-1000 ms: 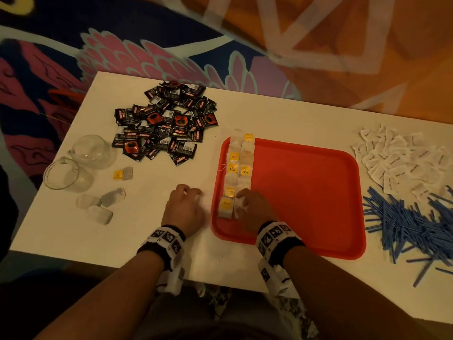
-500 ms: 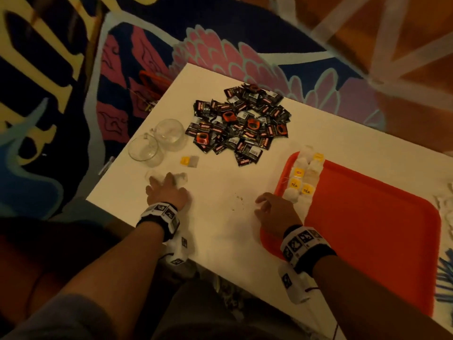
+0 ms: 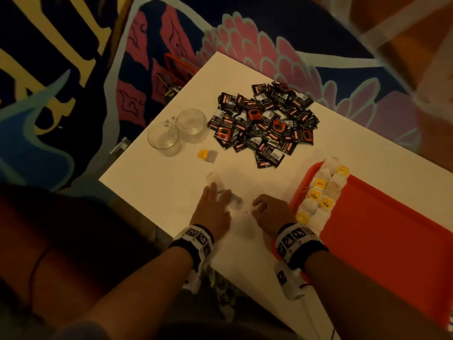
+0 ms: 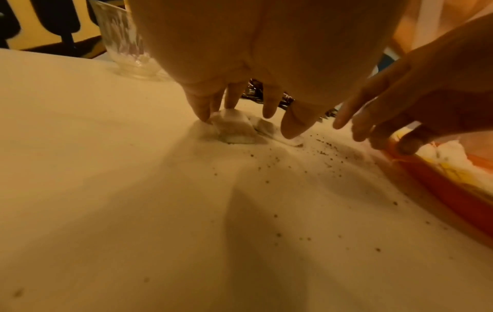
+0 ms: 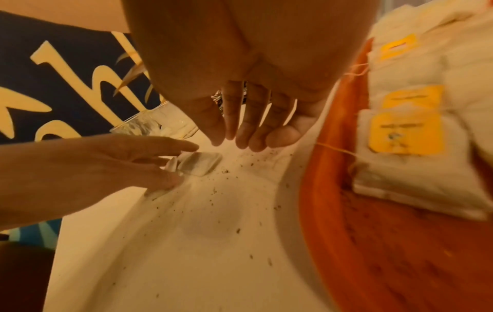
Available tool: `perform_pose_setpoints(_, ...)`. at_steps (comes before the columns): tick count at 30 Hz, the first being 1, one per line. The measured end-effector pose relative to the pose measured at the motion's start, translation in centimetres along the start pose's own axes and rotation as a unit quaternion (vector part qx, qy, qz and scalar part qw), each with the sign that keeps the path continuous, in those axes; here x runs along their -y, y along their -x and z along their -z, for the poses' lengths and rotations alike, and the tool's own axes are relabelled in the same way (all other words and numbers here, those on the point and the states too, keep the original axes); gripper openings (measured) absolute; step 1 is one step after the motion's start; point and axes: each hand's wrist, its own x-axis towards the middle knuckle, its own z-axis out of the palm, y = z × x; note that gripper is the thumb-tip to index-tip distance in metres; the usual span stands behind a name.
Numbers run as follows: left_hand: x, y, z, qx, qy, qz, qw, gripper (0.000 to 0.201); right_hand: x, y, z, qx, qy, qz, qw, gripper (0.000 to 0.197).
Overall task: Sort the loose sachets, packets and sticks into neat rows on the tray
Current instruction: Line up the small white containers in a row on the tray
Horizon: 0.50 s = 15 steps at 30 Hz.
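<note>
My left hand [image 3: 218,198] lies flat on the white table [image 3: 171,187], and its straight fingertips [image 4: 202,114] press on two loose white tea bags [image 4: 236,129]. The right hand [image 3: 258,207] hovers just right of them, fingers loosely bent and holding nothing, next to the left rim of the red tray [image 3: 382,229]. Two rows of tea bags with yellow tags [image 3: 321,192] line the tray's left side. Another loose tea bag [image 3: 213,178] lies beyond my left fingers, and a tagged one [image 3: 207,155] lies farther back. The right wrist view shows one pressed tea bag [image 5: 198,163] beside the left hand [image 5: 170,160].
A heap of black sachets [image 3: 264,119] sits at the back of the table. Two glass cups [image 3: 164,138] [image 3: 192,125] stand at the back left corner. Tea dust specks [image 4: 293,168] dot the table between the hands. The table's left edge is close to my left hand.
My left hand reached left to the loose tea bags, then slid two rightwards. The right hand left the tray's row and moved onto the table. The head view swung left.
</note>
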Motion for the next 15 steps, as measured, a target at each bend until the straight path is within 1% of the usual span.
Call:
perform_pose_setpoints(2, 0.8, 0.0, 0.4, -0.027, 0.030, -0.003, 0.999, 0.065, 1.2, -0.9, -0.1, 0.000, 0.021, 0.020, 1.000, 0.015)
perform_pose_setpoints(5, 2.9, -1.4, 1.9, -0.059, 0.036, 0.022, 0.997, 0.068, 3.1, -2.0, -0.3, 0.018, 0.050, 0.047, 0.997, 0.020)
perform_pose_setpoints(7, 4.1, -2.8, 3.4, -0.068, 0.031, 0.048, 0.996, 0.072, 3.9, -2.5, -0.5, 0.023, 0.052, 0.048, 0.997, 0.021)
perform_pose_setpoints(9, 4.8, -4.6, 5.0, -0.072, 0.044, 0.065, 0.994, 0.067, 4.2, -2.7, -0.8, 0.023, 0.048, 0.037, 0.998, 0.021)
perform_pose_setpoints(12, 4.9, -7.0, 6.9, -0.053, 0.035, 0.057, 0.996, 0.064, 3.9, -2.6, -1.2, 0.015, 0.042, 0.003, 0.999, 0.020)
perform_pose_setpoints(15, 4.7, -8.7, 7.8, -0.010, -0.012, 0.043, 0.999, 0.063, 3.2, -2.7, -1.4, 0.000, 0.042, -0.015, 0.999, 0.019)
